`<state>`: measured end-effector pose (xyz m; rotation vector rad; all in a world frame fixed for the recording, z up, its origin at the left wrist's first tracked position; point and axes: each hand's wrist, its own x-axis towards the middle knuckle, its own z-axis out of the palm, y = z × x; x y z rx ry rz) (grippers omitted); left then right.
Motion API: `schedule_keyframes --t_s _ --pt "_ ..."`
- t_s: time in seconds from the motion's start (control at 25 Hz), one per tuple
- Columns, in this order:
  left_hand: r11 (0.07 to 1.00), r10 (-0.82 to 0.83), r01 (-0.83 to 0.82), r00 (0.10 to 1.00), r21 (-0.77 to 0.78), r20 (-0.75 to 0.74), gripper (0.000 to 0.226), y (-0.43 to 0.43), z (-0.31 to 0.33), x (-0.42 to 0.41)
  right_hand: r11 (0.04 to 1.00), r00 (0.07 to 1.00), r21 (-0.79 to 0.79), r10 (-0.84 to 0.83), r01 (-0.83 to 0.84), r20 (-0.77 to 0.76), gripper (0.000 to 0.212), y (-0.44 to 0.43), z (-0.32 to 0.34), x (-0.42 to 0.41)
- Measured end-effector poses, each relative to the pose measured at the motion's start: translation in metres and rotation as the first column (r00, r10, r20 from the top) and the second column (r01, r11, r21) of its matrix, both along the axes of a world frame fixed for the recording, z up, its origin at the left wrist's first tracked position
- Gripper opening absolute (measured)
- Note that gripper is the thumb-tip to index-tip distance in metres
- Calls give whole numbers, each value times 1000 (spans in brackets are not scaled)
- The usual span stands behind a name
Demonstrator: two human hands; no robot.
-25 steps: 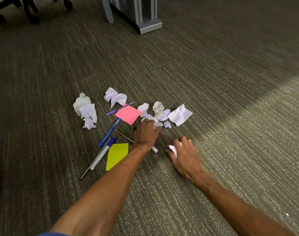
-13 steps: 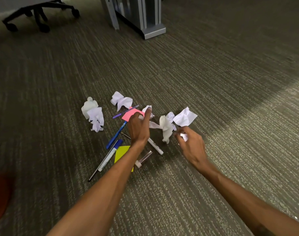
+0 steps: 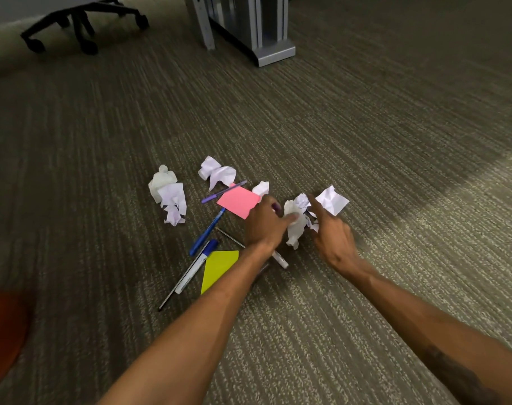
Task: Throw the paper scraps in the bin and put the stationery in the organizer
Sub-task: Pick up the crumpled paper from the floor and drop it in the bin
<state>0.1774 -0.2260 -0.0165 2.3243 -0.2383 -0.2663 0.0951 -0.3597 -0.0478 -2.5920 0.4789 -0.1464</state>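
Both forearms are bare, with no sleeve, watch or ring visible on the left hand (image 3: 263,226) or right hand (image 3: 332,241). A faint dark marking shows on the right forearm (image 3: 441,361), well below its wrist.

Paper scraps (image 3: 168,194) left on carpet (image 3: 365,141); pens (image 3: 205,235) right of them, sticky notes (image 3: 237,201) among pens. Chair base (image 3: 79,27) far left, cabinet (image 3: 254,27) far centre.

1. I find no readable text, label, brand or number anywhere in my view.
2. The white marker (image 3: 191,273) barrel carries dark print, but it is too small to read.
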Motion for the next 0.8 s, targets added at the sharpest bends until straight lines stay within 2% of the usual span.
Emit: schedule_keyframes --t_s 0.08,0.12,0.24,0.32,0.4,0.48,0.6,0.68,0.8 --pt "979 -166 169 985 111 -36 55 -10 -6 -1 998 998 -9 60 -61 -13 90 -2 -3 3" --pt "955 -229 233 972 183 -43 55 -13 -9 0 997 997 -4 80 -80 -10 84 -1 -5 3" --pt "870 -351 321 936 373 13 29 -15 -16 -1 995 995 3 95 -95 25 55 -2 -11 6" --pt "867 -372 310 924 391 93 23 -14 -20 -5 996 995 -16 93 -93 47 41 -3 -14 3" --pt "906 -305 252 946 339 110 25 -12 -18 -10 999 996 34 8 -11 87 36 0 -16 -1" --pt "968 -143 134 989 210 25 30 -5 -11 -11 971 973 179 -184 159 137 32 12 -12 -1" --pt "998 28 -23 995 56 -91 42 12 6 -4 824 923 492 -372 280 98 23 40 9 8" --pt "996 91 -89 991 26 -100 46 33 23 3 703 914 659 -402 267 60 27 67 32 19" --pt "980 191 -194 979 -42 -70 36 71 50 13 536 916 822 -399 195 43 29 114 67 36"
